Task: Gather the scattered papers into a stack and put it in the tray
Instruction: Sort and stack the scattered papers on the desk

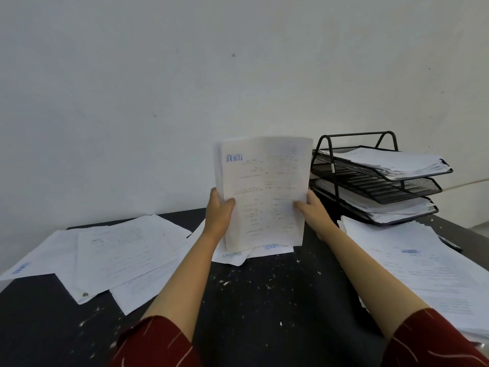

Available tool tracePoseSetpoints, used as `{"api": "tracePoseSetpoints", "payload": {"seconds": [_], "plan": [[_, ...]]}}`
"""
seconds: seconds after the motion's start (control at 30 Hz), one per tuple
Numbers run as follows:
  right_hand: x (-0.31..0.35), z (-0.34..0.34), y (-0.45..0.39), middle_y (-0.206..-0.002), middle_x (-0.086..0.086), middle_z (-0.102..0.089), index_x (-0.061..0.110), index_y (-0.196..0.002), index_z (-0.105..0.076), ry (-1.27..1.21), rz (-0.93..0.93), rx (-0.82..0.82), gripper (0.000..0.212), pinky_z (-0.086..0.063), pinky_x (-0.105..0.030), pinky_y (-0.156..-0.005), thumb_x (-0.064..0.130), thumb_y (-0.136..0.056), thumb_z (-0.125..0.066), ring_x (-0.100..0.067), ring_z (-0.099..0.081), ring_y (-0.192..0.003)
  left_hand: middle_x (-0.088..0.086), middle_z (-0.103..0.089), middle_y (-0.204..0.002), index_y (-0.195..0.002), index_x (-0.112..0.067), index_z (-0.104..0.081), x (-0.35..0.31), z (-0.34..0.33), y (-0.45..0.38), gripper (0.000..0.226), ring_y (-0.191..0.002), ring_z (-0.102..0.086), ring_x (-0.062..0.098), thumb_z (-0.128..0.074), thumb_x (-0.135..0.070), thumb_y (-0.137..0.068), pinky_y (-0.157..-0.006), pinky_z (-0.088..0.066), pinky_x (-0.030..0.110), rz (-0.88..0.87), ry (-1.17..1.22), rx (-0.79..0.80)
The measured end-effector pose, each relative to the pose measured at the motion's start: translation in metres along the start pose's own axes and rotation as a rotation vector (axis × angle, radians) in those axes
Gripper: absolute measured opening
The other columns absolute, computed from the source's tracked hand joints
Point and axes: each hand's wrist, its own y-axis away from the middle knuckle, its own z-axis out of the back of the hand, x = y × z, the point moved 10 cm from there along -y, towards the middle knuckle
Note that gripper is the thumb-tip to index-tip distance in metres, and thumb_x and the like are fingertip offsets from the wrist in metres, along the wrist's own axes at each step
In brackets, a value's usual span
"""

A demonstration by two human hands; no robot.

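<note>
I hold a stack of white printed papers (264, 192) upright above the black table (264, 295). My left hand (218, 211) grips its left edge, thumb on the front sheet. My right hand (311, 207) grips its right edge the same way. The stack's bottom edge sits just above two loose sheets (238, 256) with blue stamps. Several scattered papers (113, 256) lie overlapping at the left of the table. A black three-tier mesh tray (370, 181) stands at the back right; its top and bottom tiers hold papers, the middle tier looks bare.
A thick pile of papers (428, 274) lies along the right side of the table, in front of the tray. A plain white wall rises behind the table. White flecks dot the dark tabletop between my forearms.
</note>
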Motion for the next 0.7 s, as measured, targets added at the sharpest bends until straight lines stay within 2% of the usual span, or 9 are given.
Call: {"api": "tracePoseSetpoints", "payload": {"seconds": [0.13,0.27,0.33,0.47,0.57,0.63,0.7], "plan": [[0.016,-0.002,-0.001,-0.112,0.009,-0.053,0.019,-0.132,-0.035,-0.07,0.04,-0.013,0.046,-0.046,-0.015,-0.068,0.0,-0.093,-0.049,-0.004,-0.055,-0.098,-0.007,-0.054,-0.109,-0.119,-0.02,-0.04,-0.022,-0.009,-0.006,0.034,-0.096,-0.056,0.007,-0.055,-0.011,-0.091,-0.07,-0.046,0.02,-0.075,-0.015,0.014],[-0.006,-0.001,0.003,-0.121,-0.002,-0.047,0.009,-0.133,-0.028,-0.053,0.002,-0.045,0.046,-0.046,-0.016,-0.068,0.004,-0.094,-0.051,-0.02,-0.051,-0.112,-0.002,-0.051,-0.111,-0.118,-0.011,-0.035,0.005,-0.012,0.007,0.031,-0.101,-0.053,0.016,-0.049,-0.003,-0.092,-0.065,-0.041,0.013,0.003,-0.084,0.012],[-0.012,-0.002,0.006,-0.123,-0.001,-0.047,0.011,-0.135,-0.028,-0.039,-0.003,-0.042,0.046,-0.047,-0.017,-0.07,0.008,-0.096,-0.051,-0.017,-0.051,-0.112,-0.001,-0.051,-0.107,-0.111,-0.01,-0.036,0.018,-0.014,0.014,0.023,-0.098,-0.053,0.017,-0.043,0.001,-0.092,-0.063,-0.04,0.013,0.022,-0.121,0.01],[-0.009,0.001,0.007,-0.121,0.002,-0.05,0.014,-0.134,-0.033,-0.065,0.032,-0.083,0.041,-0.048,-0.016,-0.07,0.011,-0.097,-0.051,-0.012,-0.053,-0.106,-0.004,-0.051,-0.101,-0.108,-0.011,-0.037,0.014,-0.015,0.014,0.019,-0.086,-0.052,0.005,-0.04,0.001,-0.093,-0.063,-0.039,0.011,0.001,-0.114,-0.016],[-0.017,-0.002,0.01,-0.122,0.0,-0.051,0.016,-0.13,-0.035,-0.041,0.018,-0.05,0.037,-0.048,-0.017,-0.068,0.022,-0.098,-0.051,-0.012,-0.054,-0.105,-0.004,-0.05,-0.109,-0.117,-0.011,-0.038,0.026,-0.022,0.017,0.024,-0.093,-0.051,0.011,-0.041,-0.003,-0.095,-0.077,-0.042,0.019,0.058,-0.127,0.033],[-0.023,-0.005,0.011,-0.123,-0.001,-0.053,0.017,-0.129,-0.036,-0.035,0.006,-0.017,0.036,-0.051,-0.02,-0.073,0.031,-0.098,-0.05,-0.017,-0.057,-0.11,-0.002,-0.049,-0.114,-0.125,-0.008,-0.038,0.037,-0.028,0.02,0.028,-0.102,-0.048,0.014,-0.04,-0.006,-0.097,-0.087,-0.04,0.025,0.093,-0.157,0.065],[-0.021,-0.001,0.011,-0.123,-0.001,-0.057,0.018,-0.132,-0.038,-0.044,0.031,-0.025,0.039,-0.054,-0.026,-0.079,0.033,-0.098,-0.049,-0.019,-0.059,-0.112,-0.002,-0.049,-0.114,-0.126,-0.008,-0.04,0.038,-0.031,0.021,0.028,-0.103,-0.048,0.014,-0.039,-0.007,-0.098,-0.089,-0.04,0.026,0.086,-0.162,0.065]]}}
